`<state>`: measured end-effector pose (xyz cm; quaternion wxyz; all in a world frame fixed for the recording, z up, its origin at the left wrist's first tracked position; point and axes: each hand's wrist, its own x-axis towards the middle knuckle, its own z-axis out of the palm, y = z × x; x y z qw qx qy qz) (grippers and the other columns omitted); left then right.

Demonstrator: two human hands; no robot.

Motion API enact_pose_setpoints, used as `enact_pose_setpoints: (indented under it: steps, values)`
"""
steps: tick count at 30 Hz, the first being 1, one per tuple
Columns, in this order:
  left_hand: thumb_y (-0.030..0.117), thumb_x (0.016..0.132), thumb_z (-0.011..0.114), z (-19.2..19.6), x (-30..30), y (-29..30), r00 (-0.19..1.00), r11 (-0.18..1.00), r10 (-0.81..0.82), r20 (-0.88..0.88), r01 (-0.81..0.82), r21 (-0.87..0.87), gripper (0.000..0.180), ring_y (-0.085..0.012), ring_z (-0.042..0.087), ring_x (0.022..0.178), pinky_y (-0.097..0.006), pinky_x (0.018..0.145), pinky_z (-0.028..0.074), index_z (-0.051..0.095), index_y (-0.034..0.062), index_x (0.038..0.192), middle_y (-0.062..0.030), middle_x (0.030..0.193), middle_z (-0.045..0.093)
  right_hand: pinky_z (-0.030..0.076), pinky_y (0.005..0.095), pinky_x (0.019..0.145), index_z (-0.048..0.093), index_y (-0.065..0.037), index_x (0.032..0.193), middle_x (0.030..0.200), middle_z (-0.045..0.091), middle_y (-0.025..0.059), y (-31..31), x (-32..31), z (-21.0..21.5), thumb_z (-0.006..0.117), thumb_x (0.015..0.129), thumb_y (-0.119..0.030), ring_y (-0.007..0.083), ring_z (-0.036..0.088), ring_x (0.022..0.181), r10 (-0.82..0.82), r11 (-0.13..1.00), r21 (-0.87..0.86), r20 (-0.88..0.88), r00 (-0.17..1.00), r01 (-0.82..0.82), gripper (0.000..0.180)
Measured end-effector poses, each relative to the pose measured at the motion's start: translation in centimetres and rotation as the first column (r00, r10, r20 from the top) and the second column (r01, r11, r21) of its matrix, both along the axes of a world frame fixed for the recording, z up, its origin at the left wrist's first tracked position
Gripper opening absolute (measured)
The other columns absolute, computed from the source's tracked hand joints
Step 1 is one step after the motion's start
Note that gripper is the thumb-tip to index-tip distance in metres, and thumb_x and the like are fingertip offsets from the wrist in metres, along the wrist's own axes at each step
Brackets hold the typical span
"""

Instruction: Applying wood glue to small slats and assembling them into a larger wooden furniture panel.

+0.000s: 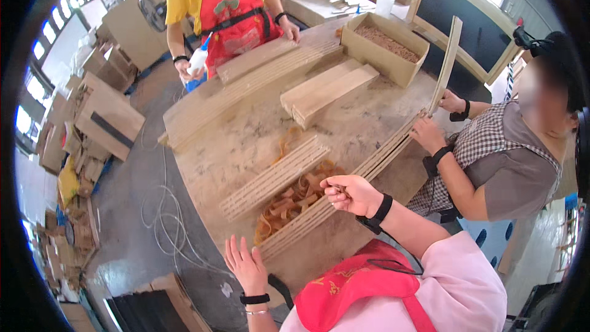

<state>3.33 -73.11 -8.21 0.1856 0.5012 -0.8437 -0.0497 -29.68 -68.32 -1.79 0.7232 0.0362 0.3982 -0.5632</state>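
Observation:
My left hand (247, 267) is open, fingers spread, beside the near end of a row of long wooden strips (307, 221) at the table's front edge. Over those strips, my right hand (353, 195) is closed in a loose fist; what it holds, if anything, is too small to make out. Behind the strips lies a heap of brown-orange curled bands (294, 200). A shorter group of slotted wooden strips (275, 177) rests just beyond the heap. At the right, a co-worker's hands (429, 133) touch the far end of the long strips and hold one raised strip (447, 64).
Across the worktable (221, 178), a person in a red apron holds a white bottle (198, 60) with a blue tip. Flat boards (329, 89) and a box of small brown pieces (387, 43) stand farther back. A cable (163, 221) loops over the floor at left.

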Motion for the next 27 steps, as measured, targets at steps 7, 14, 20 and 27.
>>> enact_pose_setpoints:
  steps: [7,14,20,27]
  values:
    - [0.034,0.093,0.048,0.1,-2.8,0.1,0.999,0.994,0.014,0.038,-0.018,0.111,0.051,-0.0375,0.029,0.137,-0.053,0.113,0.017,0.047,0.0018,0.132,-0.0193,0.144,0.039,0.031,0.0206,0.043,0.051,0.0,0.098,0.071,0.047,-0.0009,-3.6,-9.9,-1.2,0.047,0.095,-0.011,0.0069,0.039,0.053,-0.223,0.973,-0.045,0.085,0.971,0.227,0.012]
    - [0.028,0.086,0.058,2.6,-3.4,-0.1,0.992,0.988,-0.02,0.122,0.0,0.157,0.068,-0.0362,0.028,0.138,-0.049,0.113,0.021,0.033,0.0033,0.144,-0.0196,0.148,0.034,0.04,0.0246,0.046,0.049,-0.004,0.085,0.064,0.047,0.0009,-11.3,-27.3,1.5,0.044,0.089,-0.007,0.0111,0.044,0.051,-0.516,0.799,-0.291,0.118,0.848,0.527,0.008]
    - [0.036,0.094,0.045,2.2,-2.5,-0.2,0.986,0.954,-0.025,0.166,-0.026,0.298,0.063,-0.035,0.018,0.144,-0.051,0.116,0.013,0.031,0.0023,0.146,-0.0154,0.155,0.025,0.052,0.0549,0.079,0.039,0.002,0.129,0.132,0.042,0.0201,-17.6,-40.5,9.7,0.055,0.092,-0.021,0.0392,0.046,0.119,-0.758,0.644,-0.266,-0.347,0.552,0.718,0.047]
    - [0.044,0.095,0.035,1.6,-1.9,-0.2,0.98,0.982,-0.069,0.184,0.035,0.183,0.061,-0.0343,0.022,0.142,-0.05,0.117,0.011,0.036,0.0084,0.145,-0.0145,0.153,0.03,0.053,0.0565,0.075,0.032,-0.008,0.14,0.127,0.049,0.0164,-19.6,-46.4,7.2,0.059,0.084,-0.008,0.0359,0.054,0.107,-0.618,0.644,-0.301,-0.747,0.247,0.703,0.062]
